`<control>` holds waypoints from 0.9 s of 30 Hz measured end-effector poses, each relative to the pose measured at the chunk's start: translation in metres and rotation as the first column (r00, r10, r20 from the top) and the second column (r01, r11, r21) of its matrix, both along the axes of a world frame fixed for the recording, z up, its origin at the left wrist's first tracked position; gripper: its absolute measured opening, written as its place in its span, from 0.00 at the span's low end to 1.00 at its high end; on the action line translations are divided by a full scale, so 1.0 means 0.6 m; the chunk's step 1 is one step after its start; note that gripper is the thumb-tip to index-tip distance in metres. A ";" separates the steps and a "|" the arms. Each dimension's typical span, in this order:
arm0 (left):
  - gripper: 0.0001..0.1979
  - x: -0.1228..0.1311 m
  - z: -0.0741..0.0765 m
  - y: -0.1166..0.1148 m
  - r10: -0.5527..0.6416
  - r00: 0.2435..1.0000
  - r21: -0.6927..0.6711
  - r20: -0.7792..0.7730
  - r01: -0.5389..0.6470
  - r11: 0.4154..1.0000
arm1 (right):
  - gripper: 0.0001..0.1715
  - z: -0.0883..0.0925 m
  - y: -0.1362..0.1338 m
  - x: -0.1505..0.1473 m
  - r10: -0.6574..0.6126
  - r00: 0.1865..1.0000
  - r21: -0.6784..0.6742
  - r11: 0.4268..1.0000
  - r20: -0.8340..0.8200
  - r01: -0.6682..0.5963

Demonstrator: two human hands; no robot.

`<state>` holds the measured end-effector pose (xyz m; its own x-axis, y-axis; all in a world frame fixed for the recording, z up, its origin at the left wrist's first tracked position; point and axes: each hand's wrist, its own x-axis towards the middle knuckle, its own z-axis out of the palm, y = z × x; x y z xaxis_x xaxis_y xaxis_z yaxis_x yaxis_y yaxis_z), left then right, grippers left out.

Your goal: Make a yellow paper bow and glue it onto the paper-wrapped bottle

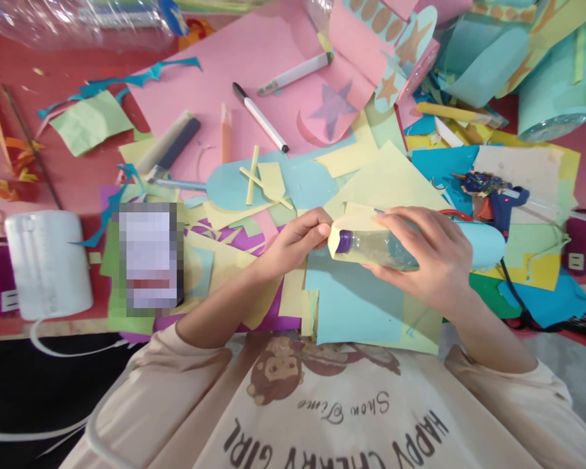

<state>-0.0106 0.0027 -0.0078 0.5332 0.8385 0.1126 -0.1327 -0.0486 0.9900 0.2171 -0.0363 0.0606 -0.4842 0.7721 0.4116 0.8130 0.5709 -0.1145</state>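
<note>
A clear plastic bottle (371, 244) with a purple cap lies on its side above the paper-strewn table. My right hand (424, 251) is wrapped round its body from the right. Pale yellow paper (359, 215) runs along the bottle's far side and bends round in front of the cap. The paper's left edge is pinched between the thumb and fingers of my left hand (303, 241). A light blue piece (481, 245) sticks out to the right behind my right hand; how it joins the bottle is hidden. Below lies a light blue sheet (356, 299).
Markers (261, 117) lie on pink paper (190, 85), near yellow paper strips (252, 176). To the right is a glue gun (505, 205) with its cord. A blurred phone (149, 254) and a white device (49, 264) sit left. Paper-covered containers (551, 98) stand at the back right.
</note>
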 end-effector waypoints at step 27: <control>0.27 -0.008 0.013 0.008 0.264 0.964 -0.008 -0.038 -0.264 0.964 | 0.24 0.014 0.039 -0.008 0.007 0.987 -0.108 0.994 0.162 0.011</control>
